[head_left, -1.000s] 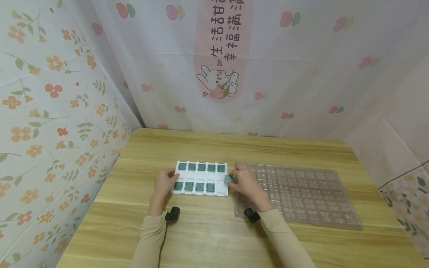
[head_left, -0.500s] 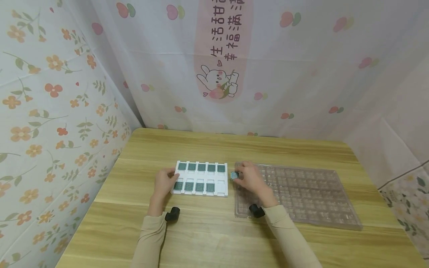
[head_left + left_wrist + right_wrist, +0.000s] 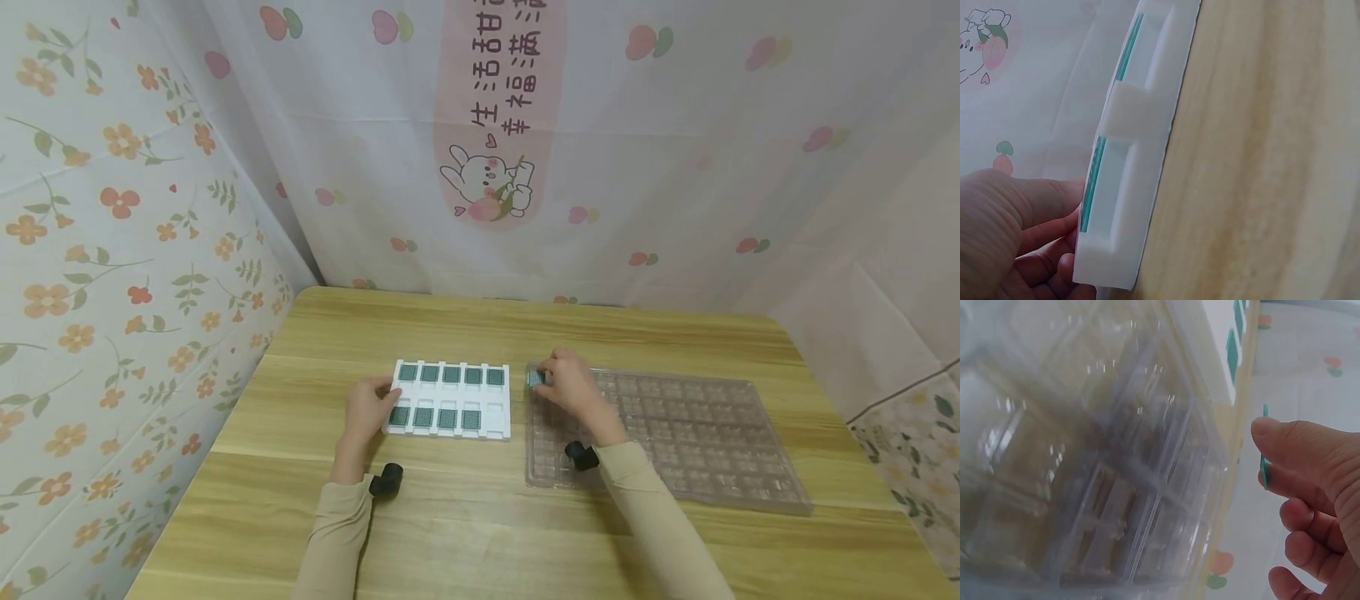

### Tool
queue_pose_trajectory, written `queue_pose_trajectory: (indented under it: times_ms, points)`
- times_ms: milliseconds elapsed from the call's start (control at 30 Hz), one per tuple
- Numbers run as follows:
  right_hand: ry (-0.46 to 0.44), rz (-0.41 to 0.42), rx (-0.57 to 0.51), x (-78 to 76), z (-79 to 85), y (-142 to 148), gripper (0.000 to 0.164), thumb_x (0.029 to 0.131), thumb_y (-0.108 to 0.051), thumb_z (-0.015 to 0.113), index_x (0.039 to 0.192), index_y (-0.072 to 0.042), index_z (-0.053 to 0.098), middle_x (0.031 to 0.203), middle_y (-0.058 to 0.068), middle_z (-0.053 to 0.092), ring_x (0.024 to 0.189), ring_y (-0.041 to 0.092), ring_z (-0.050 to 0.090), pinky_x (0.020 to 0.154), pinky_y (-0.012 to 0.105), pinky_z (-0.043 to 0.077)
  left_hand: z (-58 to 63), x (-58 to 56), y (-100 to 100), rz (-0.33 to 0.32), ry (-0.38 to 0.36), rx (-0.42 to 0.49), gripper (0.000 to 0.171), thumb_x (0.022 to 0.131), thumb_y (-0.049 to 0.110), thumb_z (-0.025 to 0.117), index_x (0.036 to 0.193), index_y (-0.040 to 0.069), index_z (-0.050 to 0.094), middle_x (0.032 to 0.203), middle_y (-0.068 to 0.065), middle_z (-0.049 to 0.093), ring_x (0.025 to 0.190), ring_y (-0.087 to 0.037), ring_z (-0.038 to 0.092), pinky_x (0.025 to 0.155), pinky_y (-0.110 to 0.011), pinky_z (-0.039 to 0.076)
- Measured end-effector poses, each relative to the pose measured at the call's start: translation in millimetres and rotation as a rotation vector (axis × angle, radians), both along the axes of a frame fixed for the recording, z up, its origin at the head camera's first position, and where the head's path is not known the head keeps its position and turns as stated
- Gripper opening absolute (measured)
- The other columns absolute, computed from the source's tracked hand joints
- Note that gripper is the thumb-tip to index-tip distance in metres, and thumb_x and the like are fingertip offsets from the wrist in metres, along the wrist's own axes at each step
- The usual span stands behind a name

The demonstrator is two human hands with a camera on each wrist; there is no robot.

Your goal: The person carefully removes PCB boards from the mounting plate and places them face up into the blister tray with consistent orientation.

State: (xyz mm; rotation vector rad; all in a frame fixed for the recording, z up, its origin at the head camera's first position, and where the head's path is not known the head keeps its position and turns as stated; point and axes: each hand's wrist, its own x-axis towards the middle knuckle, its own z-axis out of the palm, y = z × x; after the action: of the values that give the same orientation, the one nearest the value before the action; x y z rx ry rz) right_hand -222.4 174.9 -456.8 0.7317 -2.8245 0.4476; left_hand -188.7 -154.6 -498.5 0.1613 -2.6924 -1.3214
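My right hand (image 3: 570,382) pinches a small green circuit board (image 3: 536,377) over the far left corner of a clear plastic compartment tray (image 3: 675,433). In the right wrist view the board (image 3: 1264,476) appears edge-on between thumb and forefinger, the other fingers loosely bent. At the left end of a white slotted tray (image 3: 431,397), my left hand (image 3: 367,408) holds the edge, thumb on the rim. Similar green boards sit in two rows of this tray; the near row's rightmost slot is bare. In the left wrist view, two boards show edge-on in the side slots of the white tray (image 3: 1125,112).
Both trays lie on a wood-grain table (image 3: 450,525), with a narrow gap between them. Black wrist cameras sit at both cuffs, the right one (image 3: 581,455) above the clear tray. A printed curtain (image 3: 600,167) hangs behind the table, and a floral cloth (image 3: 112,250) on the left.
My right hand has carried the small green circuit board from the white tray's right edge rightward and away, over the clear tray's corner. The left hand and both trays have stayed put.
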Motion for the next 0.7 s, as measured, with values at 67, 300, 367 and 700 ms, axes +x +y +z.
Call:
queue_pose_trajectory:
  times_ms: [67, 300, 367, 700]
  points:
    - [0.009, -0.003, 0.011, -3.3, -0.1, 1.4, 0.029, 0.072, -0.017, 0.081, 0.092, 0.001, 0.071, 0.077, 0.009, 0.056, 0.067, 0.019, 0.051, 0.058, 0.030, 0.045, -0.2, -0.1, 0.1, 0.000, 0.005, -0.001, 0.028, 0.082, 0.004, 0.067, 0.106, -0.012, 0.065, 0.096, -0.024, 0.066, 0.089, -0.033, 0.058, 0.080, -0.045, 0.047]
    - [-0.033, -0.039, 0.055, -13.6, -2.2, 3.5, 0.030, 0.073, -0.020, 0.080, 0.094, 0.000, 0.072, 0.078, 0.007, 0.055, 0.069, 0.019, 0.051, 0.058, 0.032, 0.045, -2.0, -1.7, -0.7, -0.001, 0.022, 0.002, 0.027, 0.082, 0.003, 0.067, 0.105, -0.012, 0.065, 0.096, -0.025, 0.066, 0.090, -0.033, 0.060, 0.081, -0.045, 0.048]
    - [-0.055, -0.053, 0.062, -16.2, -3.1, 3.4, 0.030, 0.074, -0.021, 0.079, 0.095, 0.000, 0.071, 0.079, 0.007, 0.055, 0.069, 0.019, 0.050, 0.058, 0.032, 0.045, -2.1, -1.8, -1.0, 0.001, 0.025, -0.001, 0.027, 0.082, 0.003, 0.067, 0.105, -0.012, 0.065, 0.095, -0.025, 0.066, 0.090, -0.033, 0.060, 0.081, -0.045, 0.048]
    - [-0.122, -0.115, 0.089, -22.2, -8.2, 4.5, 0.030, 0.078, -0.021, 0.076, 0.100, -0.002, 0.071, 0.081, 0.007, 0.054, 0.076, 0.024, 0.052, 0.065, 0.039, 0.045, -2.0, -1.7, -2.5, -0.005, 0.022, 0.006, 0.027, 0.082, 0.002, 0.067, 0.104, -0.013, 0.065, 0.097, -0.026, 0.066, 0.091, -0.034, 0.060, 0.082, -0.046, 0.047]
